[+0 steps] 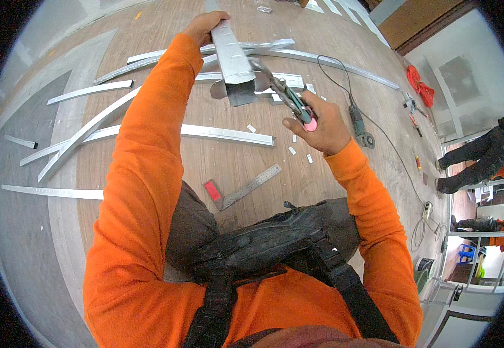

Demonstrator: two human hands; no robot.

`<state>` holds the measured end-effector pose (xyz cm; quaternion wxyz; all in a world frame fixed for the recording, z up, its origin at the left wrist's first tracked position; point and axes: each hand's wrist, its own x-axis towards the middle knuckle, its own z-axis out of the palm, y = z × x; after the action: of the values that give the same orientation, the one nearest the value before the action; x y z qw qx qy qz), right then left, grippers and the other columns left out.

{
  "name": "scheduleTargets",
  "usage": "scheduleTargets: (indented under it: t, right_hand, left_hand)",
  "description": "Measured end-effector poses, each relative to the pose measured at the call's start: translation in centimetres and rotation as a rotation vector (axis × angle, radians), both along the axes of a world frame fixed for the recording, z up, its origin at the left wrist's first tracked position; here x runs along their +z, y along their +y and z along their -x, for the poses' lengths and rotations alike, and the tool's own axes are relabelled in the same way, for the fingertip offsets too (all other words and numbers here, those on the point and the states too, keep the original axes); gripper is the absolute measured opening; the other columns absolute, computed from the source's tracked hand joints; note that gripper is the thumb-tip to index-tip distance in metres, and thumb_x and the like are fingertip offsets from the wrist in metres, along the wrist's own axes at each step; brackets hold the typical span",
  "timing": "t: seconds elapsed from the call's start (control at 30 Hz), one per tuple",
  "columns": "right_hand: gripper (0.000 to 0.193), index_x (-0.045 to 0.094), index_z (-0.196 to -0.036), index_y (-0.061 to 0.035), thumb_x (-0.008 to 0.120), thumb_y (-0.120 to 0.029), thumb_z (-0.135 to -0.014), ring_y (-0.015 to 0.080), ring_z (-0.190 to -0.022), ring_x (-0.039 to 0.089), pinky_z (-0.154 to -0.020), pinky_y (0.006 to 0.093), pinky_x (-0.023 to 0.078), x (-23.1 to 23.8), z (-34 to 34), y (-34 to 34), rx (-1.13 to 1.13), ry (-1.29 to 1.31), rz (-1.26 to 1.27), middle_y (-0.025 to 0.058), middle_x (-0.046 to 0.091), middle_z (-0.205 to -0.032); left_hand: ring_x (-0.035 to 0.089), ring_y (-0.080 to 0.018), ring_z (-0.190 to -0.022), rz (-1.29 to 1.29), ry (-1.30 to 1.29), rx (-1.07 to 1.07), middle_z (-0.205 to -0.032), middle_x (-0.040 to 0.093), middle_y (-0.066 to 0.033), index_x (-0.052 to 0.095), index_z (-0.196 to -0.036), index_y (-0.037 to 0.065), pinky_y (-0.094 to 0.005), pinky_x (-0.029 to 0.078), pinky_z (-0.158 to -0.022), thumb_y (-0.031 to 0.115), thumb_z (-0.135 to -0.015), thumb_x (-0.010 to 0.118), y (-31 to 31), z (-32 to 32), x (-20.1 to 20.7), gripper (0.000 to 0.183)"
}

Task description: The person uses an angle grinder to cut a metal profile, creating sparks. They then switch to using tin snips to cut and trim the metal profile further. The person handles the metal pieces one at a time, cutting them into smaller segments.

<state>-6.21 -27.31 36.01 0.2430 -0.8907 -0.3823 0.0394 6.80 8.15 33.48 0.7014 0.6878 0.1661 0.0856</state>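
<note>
The left hand (206,26) is closed around the far part of a silver metal channel (231,52), gripping it by the sides so that its near end points back toward the person. The channel is thus between the two hands, its bulk just right of the left hand; at the near end, bent flaps (241,93) stick out below and to the sides. The right hand (324,124) grips a plier-type tool (291,98) with green and pink on its handles, the thumb set apart on the near side. Ahead and left of that hand, the tool's metal head meets the channel's right edge near the bent end; whether it bites the metal is hard to make out.

Just right of the right hand, an angle grinder (358,123) lies on the wood-patterned floor (315,180), its cord running past. Nearer the body than the right hand lies a try square (252,186) with a red stock (212,190). Small white pieces (292,151) are scattered just left of and below that hand. Beyond and below the left hand, more long metal profiles (228,135) lie across the floor, some crossing. Well right of the right hand, a person in dark trousers (477,158) is in view.
</note>
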Motion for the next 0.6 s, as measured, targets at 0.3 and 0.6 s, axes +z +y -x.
scheduleTargets:
  t: [0.3,0.6]
  right_hand:
    - [0.054,0.058,-0.116,-0.0035,0.083,-0.031,-0.077,0.0366,-0.086,0.067,-0.074,0.0423,0.054,-0.9,-1.4,0.9,0.281,-0.560,-0.252,0.0180,0.065,-0.096]
    - [0.052,0.060,-0.116,-0.0047,0.082,-0.031,-0.077,0.0357,-0.080,0.067,-0.070,0.0417,0.054,0.7,0.5,0.9,0.139,0.069,-0.074,0.0143,0.067,-0.088]
  left_hand:
    - [0.065,-0.0214,-0.066,-0.130,0.036,-0.020,-0.084,0.066,-0.0080,0.064,-0.100,0.000,-0.0378,0.056,-0.061,0.027,-0.087,0.070,-0.4,0.4,0.3,0.030]
    - [0.063,-0.0205,-0.068,-0.059,0.110,-0.051,-0.087,0.066,-0.0078,0.065,-0.105,0.000,-0.0377,0.054,-0.063,0.030,-0.086,0.070,-1.2,1.1,0.6,0.036]
